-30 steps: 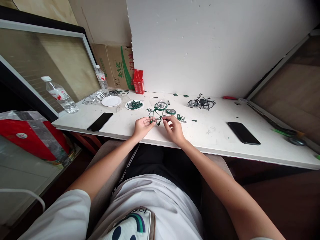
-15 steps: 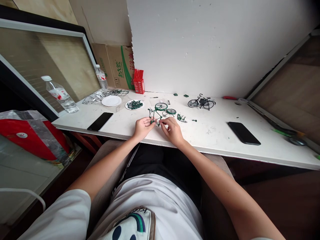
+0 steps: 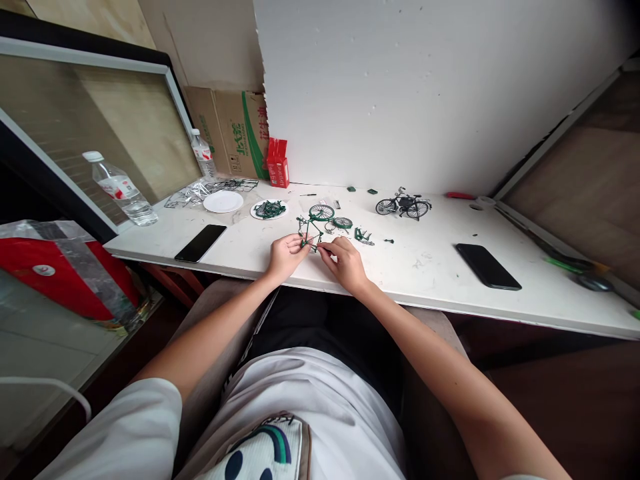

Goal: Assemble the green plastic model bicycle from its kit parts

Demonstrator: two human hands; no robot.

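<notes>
A green model bicycle (image 3: pixel 313 230), partly built with one wheel fitted, is held just above the white table. My left hand (image 3: pixel 288 255) grips its frame from the left, thumb and fingers pinched together. On the other side my right hand (image 3: pixel 344 262) pinches the near right end of the frame; the fingertips hide the exact part. Beyond my right hand lies a loose spoked wheel (image 3: pixel 343 223). To its right are small green parts (image 3: pixel 363 235) and a tiny green piece (image 3: pixel 389 241).
A finished black model bicycle (image 3: pixel 404 204) stands at the back right. Green parts fill a white plate (image 3: pixel 255 209); another white plate (image 3: pixel 223 201) is beside it. Phones lie left (image 3: pixel 201 243) and right (image 3: pixel 488 266). A water bottle (image 3: pixel 120 189) stands far left, near a red box (image 3: pixel 278 163).
My right hand has shifted very slightly at the near end of the frame. The bicycle has tilted a little; both hands still hold it.
</notes>
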